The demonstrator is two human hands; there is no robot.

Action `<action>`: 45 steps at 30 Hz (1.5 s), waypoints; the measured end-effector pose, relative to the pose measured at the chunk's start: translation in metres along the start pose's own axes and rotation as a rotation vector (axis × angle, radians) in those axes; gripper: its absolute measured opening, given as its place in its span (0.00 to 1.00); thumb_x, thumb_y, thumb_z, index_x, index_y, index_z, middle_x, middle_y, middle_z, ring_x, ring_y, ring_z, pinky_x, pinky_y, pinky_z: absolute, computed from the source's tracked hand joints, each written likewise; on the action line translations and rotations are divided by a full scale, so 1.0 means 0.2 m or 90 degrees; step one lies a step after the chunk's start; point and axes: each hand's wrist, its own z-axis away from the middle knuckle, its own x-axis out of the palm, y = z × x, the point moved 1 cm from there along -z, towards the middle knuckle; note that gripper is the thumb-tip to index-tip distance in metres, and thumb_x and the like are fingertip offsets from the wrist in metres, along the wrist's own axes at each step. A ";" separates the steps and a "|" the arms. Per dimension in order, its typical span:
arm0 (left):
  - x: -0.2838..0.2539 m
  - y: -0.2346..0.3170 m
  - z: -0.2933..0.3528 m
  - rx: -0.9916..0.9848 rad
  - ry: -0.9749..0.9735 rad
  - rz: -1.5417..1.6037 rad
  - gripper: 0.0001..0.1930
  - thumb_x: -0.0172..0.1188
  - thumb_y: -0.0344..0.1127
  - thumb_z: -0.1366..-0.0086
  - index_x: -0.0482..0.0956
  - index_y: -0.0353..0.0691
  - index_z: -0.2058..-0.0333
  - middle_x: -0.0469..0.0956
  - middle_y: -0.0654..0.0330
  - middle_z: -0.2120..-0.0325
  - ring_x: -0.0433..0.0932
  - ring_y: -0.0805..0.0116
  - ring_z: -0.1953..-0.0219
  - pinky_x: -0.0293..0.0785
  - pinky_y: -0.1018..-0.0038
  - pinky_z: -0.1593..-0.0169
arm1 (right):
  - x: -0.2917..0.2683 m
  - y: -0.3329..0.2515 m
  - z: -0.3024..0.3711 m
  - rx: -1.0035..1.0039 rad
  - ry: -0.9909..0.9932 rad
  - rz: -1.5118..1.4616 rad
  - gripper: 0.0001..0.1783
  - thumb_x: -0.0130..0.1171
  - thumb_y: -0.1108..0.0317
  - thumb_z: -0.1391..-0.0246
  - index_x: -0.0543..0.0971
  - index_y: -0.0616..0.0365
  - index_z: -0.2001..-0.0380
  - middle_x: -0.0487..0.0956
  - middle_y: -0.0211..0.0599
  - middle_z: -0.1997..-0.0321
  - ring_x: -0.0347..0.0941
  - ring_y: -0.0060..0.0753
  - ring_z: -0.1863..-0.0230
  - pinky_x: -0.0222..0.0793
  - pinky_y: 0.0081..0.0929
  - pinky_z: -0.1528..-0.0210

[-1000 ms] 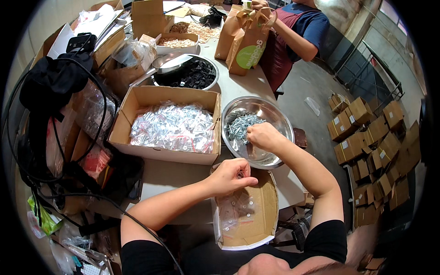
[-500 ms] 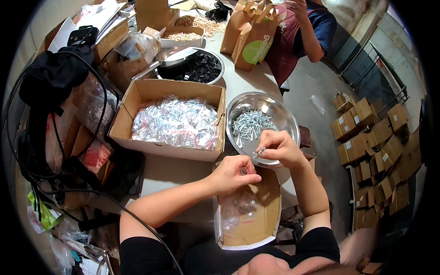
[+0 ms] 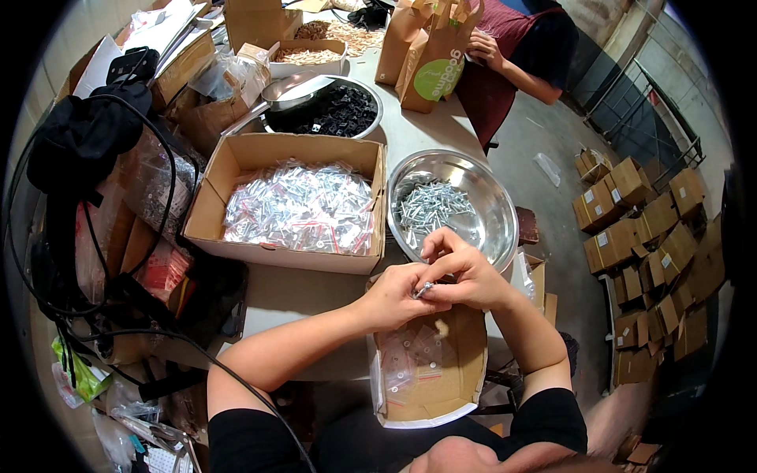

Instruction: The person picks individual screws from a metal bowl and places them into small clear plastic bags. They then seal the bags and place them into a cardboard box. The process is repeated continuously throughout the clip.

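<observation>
My hands meet above the near end of a shallow cardboard tray (image 3: 465, 370). Between the fingertips of my right hand (image 3: 471, 277) are a few silvery screws (image 3: 424, 290), pinched against my left hand (image 3: 392, 298). The left fingers are curled around a small see-through plastic bag, mostly hidden now. More small zip bags (image 3: 410, 359), with little white round pieces in them, lie in the tray. Just beyond my right hand stands a steel bowl (image 3: 497, 205) with a heap of loose screws (image 3: 434, 209).
Left of the bowl, a large cardboard box (image 3: 292, 258) holds many filled bags. Behind it sit a steel bowl of black parts (image 3: 335, 110) and a box of wooden dowels (image 3: 309, 67). A co-worker (image 3: 512, 55) is beside paper bags (image 3: 430, 71). Black cables (image 3: 177, 335) hang at left.
My right hand has moved left from the bowl's near rim, bringing the screws to my left hand. The co-worker's hand has come down beside the paper bags.
</observation>
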 end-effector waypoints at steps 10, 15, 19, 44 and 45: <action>0.01 -0.02 -0.01 0.029 -0.055 0.016 0.14 0.67 0.37 0.40 0.71 0.38 0.77 0.78 0.59 0.72 0.78 0.70 0.63 0.73 0.74 0.58 | -0.28 0.17 -0.17 0.098 0.034 0.391 0.11 0.61 0.72 0.53 0.82 0.58 0.63 0.82 0.42 0.66 0.79 0.43 0.62 0.74 0.35 0.57; 0.00 -0.02 -0.01 0.089 -0.049 -0.002 0.15 0.67 0.36 0.40 0.71 0.38 0.77 0.77 0.61 0.72 0.76 0.71 0.65 0.72 0.75 0.60 | -0.21 0.33 -0.24 0.064 -0.076 0.709 0.09 0.56 0.70 0.53 0.76 0.57 0.66 0.79 0.44 0.63 0.77 0.50 0.61 0.73 0.45 0.60; 0.00 -0.03 0.01 0.010 -0.061 0.012 0.17 0.66 0.42 0.39 0.71 0.37 0.78 0.76 0.61 0.74 0.72 0.71 0.71 0.69 0.74 0.66 | -0.19 0.31 -0.29 0.142 -0.123 0.743 0.09 0.56 0.69 0.53 0.74 0.57 0.66 0.79 0.43 0.65 0.77 0.50 0.61 0.73 0.45 0.61; -0.03 -0.03 0.00 -0.104 -0.168 0.223 0.16 0.65 0.40 0.38 0.76 0.35 0.58 0.76 0.67 0.68 0.71 0.82 0.64 0.70 0.80 0.59 | -0.02 -0.13 0.03 -0.212 0.103 0.434 0.12 0.66 0.74 0.61 0.81 0.55 0.68 0.75 0.35 0.68 0.73 0.39 0.64 0.70 0.34 0.61; -0.03 -0.03 0.00 -0.111 -0.161 0.240 0.16 0.65 0.40 0.37 0.76 0.35 0.59 0.76 0.67 0.68 0.72 0.82 0.65 0.71 0.80 0.60 | -0.01 -0.13 0.03 -0.228 0.116 0.466 0.13 0.66 0.74 0.62 0.81 0.55 0.68 0.74 0.34 0.68 0.73 0.38 0.64 0.70 0.33 0.61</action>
